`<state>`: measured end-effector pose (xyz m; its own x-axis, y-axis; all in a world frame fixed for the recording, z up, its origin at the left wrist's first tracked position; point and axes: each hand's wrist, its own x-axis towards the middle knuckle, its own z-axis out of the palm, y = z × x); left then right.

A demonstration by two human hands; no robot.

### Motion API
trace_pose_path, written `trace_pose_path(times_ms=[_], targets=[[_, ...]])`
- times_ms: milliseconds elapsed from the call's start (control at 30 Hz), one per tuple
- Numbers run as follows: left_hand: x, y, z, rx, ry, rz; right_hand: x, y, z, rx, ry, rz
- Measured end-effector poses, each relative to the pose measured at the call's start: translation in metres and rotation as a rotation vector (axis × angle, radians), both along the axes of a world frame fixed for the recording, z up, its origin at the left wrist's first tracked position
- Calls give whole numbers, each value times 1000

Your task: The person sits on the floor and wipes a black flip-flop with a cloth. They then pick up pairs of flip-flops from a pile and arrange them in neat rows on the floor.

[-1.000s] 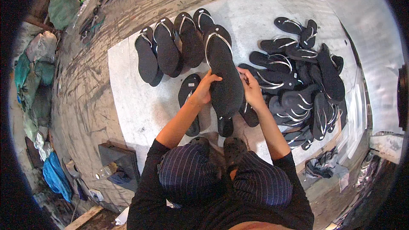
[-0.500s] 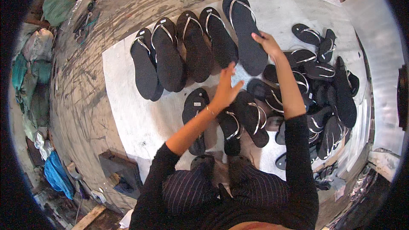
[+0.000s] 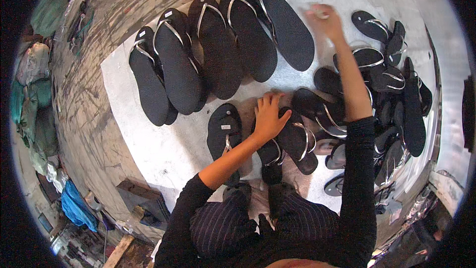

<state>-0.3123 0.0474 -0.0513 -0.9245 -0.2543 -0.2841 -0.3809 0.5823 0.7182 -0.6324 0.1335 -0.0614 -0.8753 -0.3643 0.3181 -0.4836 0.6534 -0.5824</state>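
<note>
Fingers of the right hand [image 3: 329, 24] are blurred, apart from any footwear, with nothing visible in their hold; how far open they are, I cannot tell. Just beside them, at nine o'clock, a black flip-flop [image 3: 290, 34] lies sole-up at the right end of a row. Its footbed is matte and fine-grained, a long rounded oval slightly narrower at the waist, crossed by a thin, shiny silvery V-strap [image 3: 266, 7]. Its toe points to eleven o'clock, its heel to five, the long axis slanting between.

Beside it, toward nine and eight o'clock, four similar pairs [image 3: 215, 44] lean the same way, lower soles peeping out along their edges.

At six o'clock the left hand [image 3: 270, 120] spreads its thumb and fingers, gripping nothing, above loose sandals [image 3: 299, 144]; whether it touches them is unclear. It covers part of one, and the left forearm crosses the sandal with a white label [image 3: 217, 134] at seven o'clock. Toward four o'clock sits a jumbled pile [image 3: 415, 119], partly hidden by the right arm. Everything rests on a smooth white sheet [image 3: 161, 164]; past it runs a brown, dark-streaked floor [image 3: 84, 99].
</note>
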Motion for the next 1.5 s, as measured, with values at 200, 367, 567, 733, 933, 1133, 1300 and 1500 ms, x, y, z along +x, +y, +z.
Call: trace_pose_path(times_ms=[200,367,567,733,933,1133,1300,1500], targets=[[-1,0,-3,-18,0,-11,-71,148,31,1254,339,-237],[0,-3,2,-29,-16,-2,-56,133,55,1142,-60,-171],[1,-5,-1,-16,-43,-29,-91,192,106,942,-97,-3],[-3,1,-3,-43,20,-55,-87,274,181,668,425,-457],[5,-3,-14,-43,63,-41,-2,293,180,-932,-380,-360],[14,-8,-7,68,159,-6,47,221,42,-1109,-1110,-581],[12,-2,1,187,324,-46,26,199,12,-1052,-1143,-545],[10,-15,32,1163,80,269,136,144,114,-1107,-1010,-262]])
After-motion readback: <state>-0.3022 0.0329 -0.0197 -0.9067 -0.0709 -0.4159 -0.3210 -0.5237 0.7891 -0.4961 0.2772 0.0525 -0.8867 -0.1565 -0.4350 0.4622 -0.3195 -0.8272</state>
